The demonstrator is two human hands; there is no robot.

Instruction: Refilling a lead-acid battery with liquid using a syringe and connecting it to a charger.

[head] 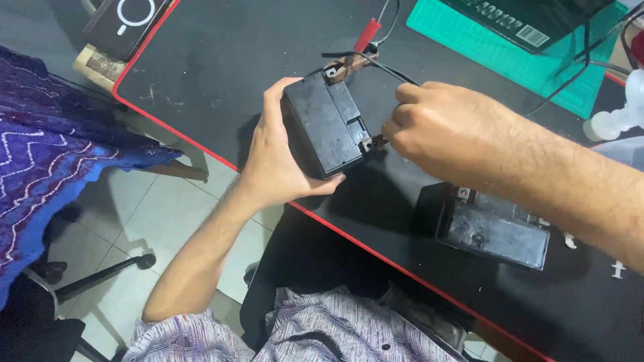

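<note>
Black matting edged in red covers the bench [201,74], beyond whose edge pale floor tiles [154,214] are seen, together with a blue patterned cloth [47,154] off to the far side of the left hand. A small black battery [325,124] is held above the mat by the left hand [275,167]: the palm is set under and behind the case, the thumb is pressed on its lower near corner, and the fingers are wrapped over its far edge, so the grip is closed around the case. The battery is tilted, its top face turned toward the camera.

The right hand [439,131] is brought against the battery's near terminal, just beside the left thumb. Its fingers are curled tight and pinched on a small metal clip or connector [377,141] at that terminal; what exactly is pinched is too small to be told. A thin black wire [376,64] is run from above the right knuckles across to the far terminal, where a brownish clip [349,67] is seated, and a red clip [367,35] lies just beyond it on the mat.

Below the right forearm a second battery [493,228], dusty and grey-black, is laid flat on the bench, well apart from the held one. A green cutting mat [503,53] is seen beyond the right hand, and a dark phone-like slab [127,23] beyond the left.
</note>
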